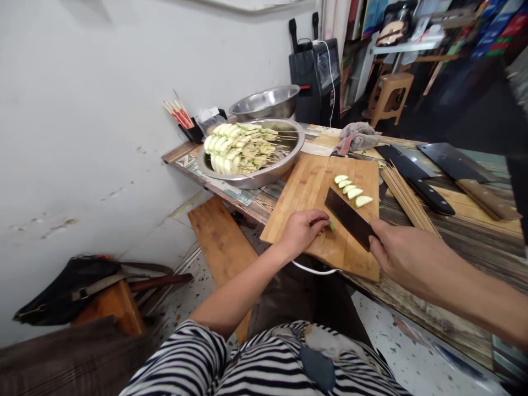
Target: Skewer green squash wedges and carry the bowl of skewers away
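My right hand (391, 247) is wrapped round the handle of a cleaver (348, 218), its dark blade over the wooden cutting board (305, 187). Near the board's front edge, my left hand (303, 231) has its fingers pressed together on a small green piece (331, 225), just left of the blade. Several pale green slices (353, 193) lie in a row at the board's back right. Bundled bamboo skewers (406, 198) rest along the right edge of the board. Behind to the left, a metal bowl (264, 179) holds many skewered slices (235, 148).
Two more cleavers (429, 195) (480, 198) lie at the right of the table. A crumpled cloth (357, 136) is behind the board. Another metal bowl (266, 103), a black speaker (315, 82) and a holder of red-marked sticks (193, 132) stand farther back.
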Tool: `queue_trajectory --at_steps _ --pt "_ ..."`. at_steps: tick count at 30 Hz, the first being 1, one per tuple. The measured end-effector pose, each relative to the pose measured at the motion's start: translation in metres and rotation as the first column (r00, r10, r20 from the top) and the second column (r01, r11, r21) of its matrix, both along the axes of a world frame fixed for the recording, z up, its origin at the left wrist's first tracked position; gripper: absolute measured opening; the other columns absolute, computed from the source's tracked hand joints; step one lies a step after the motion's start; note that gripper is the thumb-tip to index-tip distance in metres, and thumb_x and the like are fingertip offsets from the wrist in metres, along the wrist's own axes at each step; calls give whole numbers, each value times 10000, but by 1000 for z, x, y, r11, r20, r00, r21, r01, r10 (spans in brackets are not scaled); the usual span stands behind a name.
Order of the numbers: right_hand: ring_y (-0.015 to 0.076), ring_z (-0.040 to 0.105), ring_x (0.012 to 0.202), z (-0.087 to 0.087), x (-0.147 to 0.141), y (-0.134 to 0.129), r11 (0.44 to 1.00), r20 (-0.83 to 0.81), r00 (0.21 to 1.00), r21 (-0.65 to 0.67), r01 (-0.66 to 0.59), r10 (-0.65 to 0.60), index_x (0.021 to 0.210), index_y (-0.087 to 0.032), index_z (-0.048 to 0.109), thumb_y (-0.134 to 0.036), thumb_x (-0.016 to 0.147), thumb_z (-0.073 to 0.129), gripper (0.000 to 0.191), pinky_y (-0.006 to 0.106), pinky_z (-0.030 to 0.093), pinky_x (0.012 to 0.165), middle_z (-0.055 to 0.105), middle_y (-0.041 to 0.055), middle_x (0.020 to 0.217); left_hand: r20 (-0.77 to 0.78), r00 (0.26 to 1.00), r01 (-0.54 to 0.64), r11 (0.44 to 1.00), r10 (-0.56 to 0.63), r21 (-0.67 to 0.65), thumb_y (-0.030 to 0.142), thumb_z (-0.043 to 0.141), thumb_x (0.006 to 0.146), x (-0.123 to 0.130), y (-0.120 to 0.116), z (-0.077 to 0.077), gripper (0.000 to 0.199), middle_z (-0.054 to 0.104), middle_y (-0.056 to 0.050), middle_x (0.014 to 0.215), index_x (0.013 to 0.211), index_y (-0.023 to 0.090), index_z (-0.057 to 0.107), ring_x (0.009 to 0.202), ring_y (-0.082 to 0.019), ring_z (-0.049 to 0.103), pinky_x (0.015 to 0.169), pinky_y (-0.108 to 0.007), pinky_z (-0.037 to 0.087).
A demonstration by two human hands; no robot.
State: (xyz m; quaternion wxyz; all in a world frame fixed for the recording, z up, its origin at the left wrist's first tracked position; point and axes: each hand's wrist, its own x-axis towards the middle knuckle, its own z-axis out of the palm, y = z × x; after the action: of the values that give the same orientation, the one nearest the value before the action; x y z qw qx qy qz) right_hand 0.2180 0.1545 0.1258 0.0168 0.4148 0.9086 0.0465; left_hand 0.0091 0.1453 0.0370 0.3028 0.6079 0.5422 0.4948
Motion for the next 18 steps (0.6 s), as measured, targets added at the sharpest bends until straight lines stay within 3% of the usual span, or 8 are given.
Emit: queue_trajectory --at_steps 10,18 --pt "179 518 454 2 -3 -4 998 41 999 -62 12 -10 848 -170 527 -223 840 394 144 278 182 442 585 76 549 -28 1000 11 999 -10 35 193 594 831 1 -1 -1 91 676 -10 745 855 161 675 643 -107 623 625 -209 512" --pt "204 543 464 4 -3 -6 997 53 999 -82 8 -4 864 -182 502 -224 853 373 137 272 191 444 576 75 543 -64 998 9 999 -6 37 170 575 837 2 -2 3 97 679 -15 754 853 160 671 656 -113 626 634 -215 513"
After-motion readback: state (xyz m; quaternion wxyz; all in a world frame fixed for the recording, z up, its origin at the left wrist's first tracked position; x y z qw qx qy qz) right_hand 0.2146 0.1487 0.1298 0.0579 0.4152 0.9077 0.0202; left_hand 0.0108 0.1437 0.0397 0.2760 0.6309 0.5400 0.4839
